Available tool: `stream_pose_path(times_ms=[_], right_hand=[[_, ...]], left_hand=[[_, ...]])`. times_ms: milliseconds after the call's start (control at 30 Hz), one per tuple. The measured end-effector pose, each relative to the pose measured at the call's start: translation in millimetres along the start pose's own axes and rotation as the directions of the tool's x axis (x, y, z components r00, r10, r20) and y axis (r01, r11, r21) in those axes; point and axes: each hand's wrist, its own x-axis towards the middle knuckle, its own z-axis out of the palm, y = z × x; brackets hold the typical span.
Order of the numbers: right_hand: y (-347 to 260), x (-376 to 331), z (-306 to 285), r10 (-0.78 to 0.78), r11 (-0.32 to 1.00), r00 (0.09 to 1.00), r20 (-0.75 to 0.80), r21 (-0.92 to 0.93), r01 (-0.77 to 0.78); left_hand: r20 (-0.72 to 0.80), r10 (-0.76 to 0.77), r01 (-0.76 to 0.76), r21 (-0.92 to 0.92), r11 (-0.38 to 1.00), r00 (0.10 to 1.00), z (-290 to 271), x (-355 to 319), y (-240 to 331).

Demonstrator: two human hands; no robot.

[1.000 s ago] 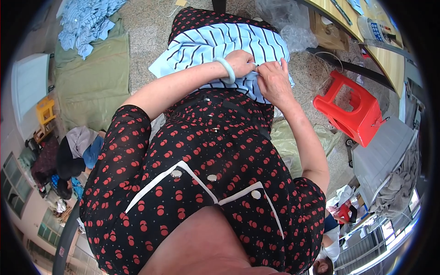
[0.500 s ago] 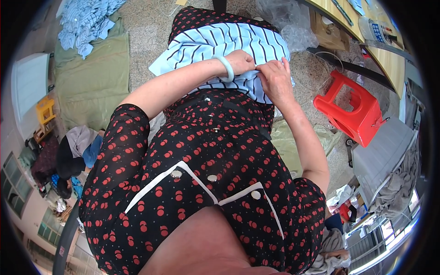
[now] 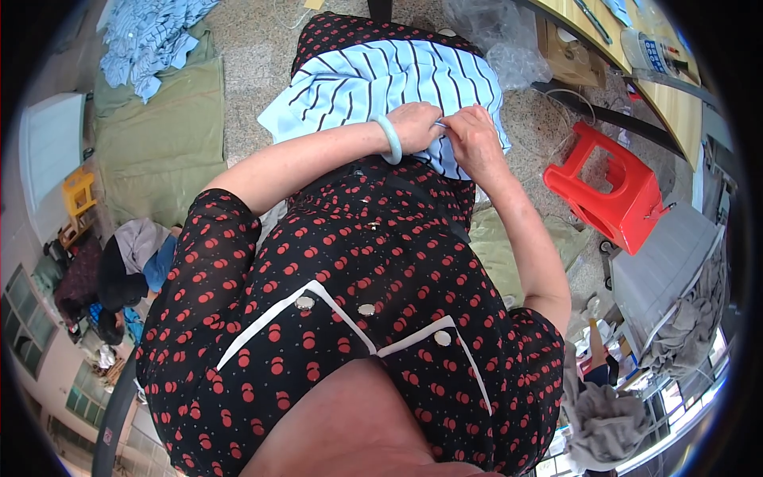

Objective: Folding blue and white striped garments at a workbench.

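A light blue cloth (image 3: 358, 83) with dark stripes lies over my lap, its left corner reaching out past my thigh. Close together near its right half, my left hand (image 3: 415, 127) and my right hand (image 3: 474, 141) pinch a small bit of the cloth between their fingertips. The fingers of both are curled, and a small gap shows between the two hands. A pale bangle (image 3: 389, 141) circles my left wrist. Whether anything small, such as a thread or button, is also in the pinch is hidden by the fingers.
A red plastic stool (image 3: 616, 191) lies on its side at my right, beside a grey bin (image 3: 664, 258). A wooden table (image 3: 652, 111) stands far right. More striped cloth (image 3: 151, 44) is heaped on a green sheet (image 3: 163, 151). Another person (image 3: 123, 266) is at the left.
My left hand has come slightly nearer to me, and the right fingers have folded in more. At the lower right, a grey cloth has shifted and someone's arm has come into view.
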Motion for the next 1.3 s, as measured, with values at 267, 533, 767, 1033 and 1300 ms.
stream_pose_path(times_ms=[267,533,767,1033,1300], right_hand=[[2,-3,6,-0.022,1.000,1.000,-0.003,-0.010,0.022],[-5,-5,7,0.000,1.000,0.999,-0.049,0.028,0.002],[-6,-6,9,0.067,0.994,0.996,-0.054,0.089,-0.062],[-6,-5,3,0.219,0.954,0.975,-0.026,0.215,-0.209],[11,2,-10,0.454,0.765,0.872,0.183,0.423,-0.487]], left_hand=[[-0.124,0.035,-0.028,0.063,0.998,0.992,13,-5,-4],[-0.089,0.060,-0.048,0.133,0.990,0.994,7,-5,-3],[-0.072,0.089,-0.083,0.089,0.993,0.993,2,-7,-10],[-0.112,0.233,-0.234,0.010,0.972,0.966,6,-9,-13],[0.111,0.087,-0.030,-0.435,0.900,0.990,-4,-5,-17]])
